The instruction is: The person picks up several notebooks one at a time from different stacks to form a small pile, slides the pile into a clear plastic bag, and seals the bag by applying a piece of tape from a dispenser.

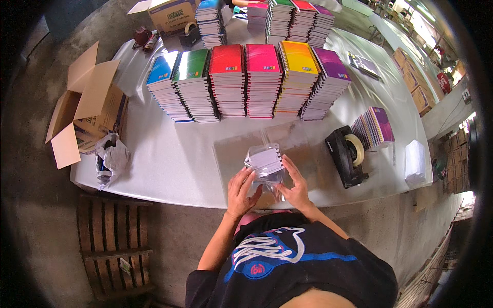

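Note:
A small stack of spiral notebooks (267, 160) stands inside a clear plastic bag (264, 177) near the table's front edge. White page edges and dark binding loops show through the film. My left hand (240, 191) grips the bag's near left side, fingers bent against the film. On the right, my right hand (295, 186) has its fingers along the stack's side and its thumb on the loose plastic. Beneath the bundle lie flat clear plastic sheets (226, 149). A black tape dispenser (345, 159) with a roll of tape stands to the right of my hands.
Tall notebook piles stand across the middle, among them a red pile (227, 77); more stand behind. A purple notebook stack (377, 128) and a white packet (414, 161) are at right. An open carton (100, 115) and a crumpled plastic bag (114, 154) are at left. A wooden pallet (115, 246) lies below.

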A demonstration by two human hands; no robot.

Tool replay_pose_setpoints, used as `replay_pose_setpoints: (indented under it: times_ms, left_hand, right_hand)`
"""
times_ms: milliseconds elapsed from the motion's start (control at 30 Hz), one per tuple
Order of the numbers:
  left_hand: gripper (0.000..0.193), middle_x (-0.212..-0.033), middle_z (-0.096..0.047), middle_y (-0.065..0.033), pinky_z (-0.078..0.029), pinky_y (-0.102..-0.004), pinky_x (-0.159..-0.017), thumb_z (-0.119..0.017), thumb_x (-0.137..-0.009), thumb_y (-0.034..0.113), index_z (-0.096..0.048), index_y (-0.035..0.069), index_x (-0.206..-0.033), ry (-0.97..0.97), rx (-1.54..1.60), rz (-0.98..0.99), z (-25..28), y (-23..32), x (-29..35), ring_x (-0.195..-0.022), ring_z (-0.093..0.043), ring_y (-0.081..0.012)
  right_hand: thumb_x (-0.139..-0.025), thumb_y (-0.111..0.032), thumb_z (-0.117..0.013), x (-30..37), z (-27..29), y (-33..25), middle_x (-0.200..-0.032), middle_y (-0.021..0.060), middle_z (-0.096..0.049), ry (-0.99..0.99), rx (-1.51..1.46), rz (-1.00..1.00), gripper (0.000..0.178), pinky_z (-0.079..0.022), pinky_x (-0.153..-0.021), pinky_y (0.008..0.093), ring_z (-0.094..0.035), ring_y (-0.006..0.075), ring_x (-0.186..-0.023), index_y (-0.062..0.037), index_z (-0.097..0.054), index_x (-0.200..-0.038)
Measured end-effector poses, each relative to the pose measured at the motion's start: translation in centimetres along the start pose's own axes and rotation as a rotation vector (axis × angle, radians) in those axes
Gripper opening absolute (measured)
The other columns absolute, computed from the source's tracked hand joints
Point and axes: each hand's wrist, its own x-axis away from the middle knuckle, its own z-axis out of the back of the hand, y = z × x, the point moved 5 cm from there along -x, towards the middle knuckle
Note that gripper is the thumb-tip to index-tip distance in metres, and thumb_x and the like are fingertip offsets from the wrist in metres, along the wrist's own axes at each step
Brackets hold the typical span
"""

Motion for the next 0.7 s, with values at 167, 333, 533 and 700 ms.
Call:
replay_pose_setpoints:
  times_ms: [167, 333, 533, 700]
  left_hand:
    - [0.062, -0.129, -0.053, -0.0053, -0.039, -0.0401, -0.091, -0.074, -0.067, 0.018, -0.054, 0.011, -0.125, -0.223, -0.105, -0.054, 0.7, -0.2, -1.9, -0.117, -0.052, -0.0223]
    - [0.067, -0.133, -0.050, -0.0007, -0.039, -0.0397, -0.091, -0.072, -0.064, 0.020, -0.052, 0.016, -0.128, -0.450, -0.101, -0.133, 0.9, 0.2, -4.2, -0.120, -0.049, -0.0203]
    - [0.073, -0.136, -0.046, -0.0009, -0.039, -0.0433, -0.091, -0.073, -0.062, 0.023, -0.048, 0.017, -0.131, -0.513, -0.053, -0.170, 0.4, -0.4, -4.8, -0.124, -0.045, -0.0192]
    - [0.078, -0.138, -0.042, -0.0001, -0.038, -0.0454, -0.093, -0.072, -0.062, 0.026, -0.044, 0.029, -0.135, -0.683, -0.089, -0.201, 1.0, -0.1, -6.0, -0.125, -0.042, -0.0206]
  right_hand:
    - [-0.073, -0.007, -0.074, -0.9, 0.3, -0.3, -0.139, 0.0122, -0.046, -0.085, -0.005, -0.037, 0.065, -0.034, -0.106, 0.0385, -0.041, 0.0302, -0.130, -0.0076, -0.048, -0.132]
    - [-0.071, -0.005, -0.072, -1.7, 0.6, -0.7, -0.137, 0.0088, -0.048, -0.150, 0.191, 0.096, 0.062, -0.028, -0.110, 0.0424, -0.039, 0.0271, -0.132, -0.0091, -0.052, -0.129]
    - [-0.071, -0.006, -0.072, -3.0, 0.4, -1.3, -0.137, 0.0067, -0.048, -0.312, 0.312, 0.169, 0.059, -0.027, -0.110, 0.0449, -0.040, 0.0252, -0.131, -0.0111, -0.054, -0.127]
    - [-0.071, -0.007, -0.073, -3.1, 0.3, -0.9, -0.135, 0.0053, -0.050, -0.324, 0.165, 0.128, 0.057, -0.026, -0.110, 0.0460, -0.041, 0.0228, -0.130, -0.0124, -0.056, -0.125]
